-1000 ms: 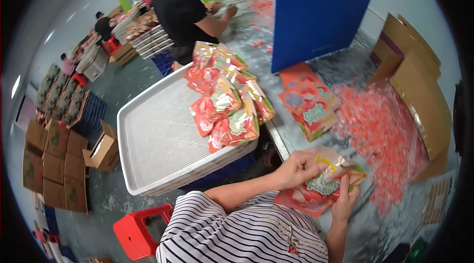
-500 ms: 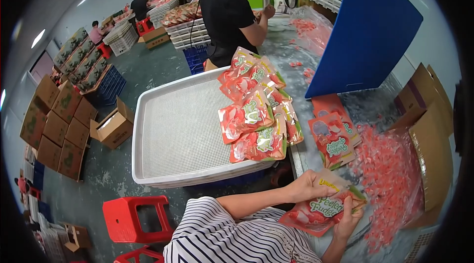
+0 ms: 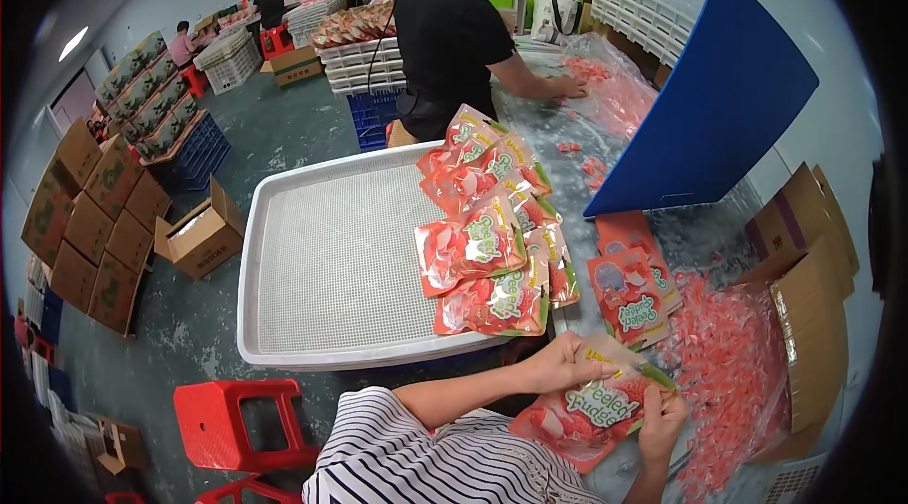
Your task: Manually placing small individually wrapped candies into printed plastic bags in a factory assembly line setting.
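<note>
Both my hands grip a red and beige candy pouch (image 3: 579, 421) near its upper end, in front of my striped shirt. My left hand (image 3: 565, 365) pinches the left upper corner, and my right hand (image 3: 664, 417) closes round the right upper edge. Whether the pouch's mouth is open, I cannot tell. Just beyond it on the table lie several flat pouches (image 3: 626, 299). To the right spreads a heap of small pink wrapped candies (image 3: 728, 353). Plump pouches (image 3: 473, 244) overlap along the right side of a white mesh tray (image 3: 317, 277).
An upright blue board (image 3: 714, 97) divides the table. Opened cardboard cartons (image 3: 813, 315) stand behind the candies. Beyond the tray, a co-worker in black (image 3: 445, 41) works at the same table. A red stool (image 3: 218, 424) and cartons (image 3: 203, 230) stand on the floor at left.
My right hand's fingers have shifted from the pouch's front to its upper edge. The co-worker's hand has come down to the candies on the table. My view has tilted slightly.
</note>
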The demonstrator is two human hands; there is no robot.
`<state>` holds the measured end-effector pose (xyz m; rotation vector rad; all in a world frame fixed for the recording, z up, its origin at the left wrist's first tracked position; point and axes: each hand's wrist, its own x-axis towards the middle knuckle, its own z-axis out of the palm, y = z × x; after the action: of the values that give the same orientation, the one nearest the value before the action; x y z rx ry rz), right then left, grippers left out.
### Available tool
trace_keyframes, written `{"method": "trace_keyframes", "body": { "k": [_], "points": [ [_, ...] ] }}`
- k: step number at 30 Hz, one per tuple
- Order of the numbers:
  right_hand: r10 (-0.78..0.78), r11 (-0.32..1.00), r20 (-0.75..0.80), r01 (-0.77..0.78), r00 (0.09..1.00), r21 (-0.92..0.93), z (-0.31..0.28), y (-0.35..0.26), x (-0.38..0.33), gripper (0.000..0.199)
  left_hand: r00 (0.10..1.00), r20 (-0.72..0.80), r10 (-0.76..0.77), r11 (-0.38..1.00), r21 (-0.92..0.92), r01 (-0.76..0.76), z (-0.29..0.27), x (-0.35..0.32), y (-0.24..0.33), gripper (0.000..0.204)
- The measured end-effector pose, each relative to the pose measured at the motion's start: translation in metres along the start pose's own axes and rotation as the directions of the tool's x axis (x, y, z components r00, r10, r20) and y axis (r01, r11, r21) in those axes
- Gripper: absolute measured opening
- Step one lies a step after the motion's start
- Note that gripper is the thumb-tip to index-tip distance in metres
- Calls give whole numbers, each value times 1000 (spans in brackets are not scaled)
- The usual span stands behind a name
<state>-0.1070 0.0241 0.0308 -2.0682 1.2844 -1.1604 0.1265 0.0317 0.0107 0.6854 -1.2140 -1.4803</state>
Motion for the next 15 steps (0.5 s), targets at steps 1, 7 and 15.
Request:
{"method": "trace_keyframes", "body": {
  "k": [1,7,15],
  "points": [
    [91,986,79,-101,993,134,-2,-9,8,17,999,9,-45,999,-13,45,-7,2,0,20],
    [220,906,168,-265,961,330,12,-31,45,13,984,-178,31,1000,7,-30,-30,1,4,26],
    [126,899,557,-332,821,286,62,-60,78,26,942,-335,-28,997,58,50,-92,-27,33,33]
  ]
}}
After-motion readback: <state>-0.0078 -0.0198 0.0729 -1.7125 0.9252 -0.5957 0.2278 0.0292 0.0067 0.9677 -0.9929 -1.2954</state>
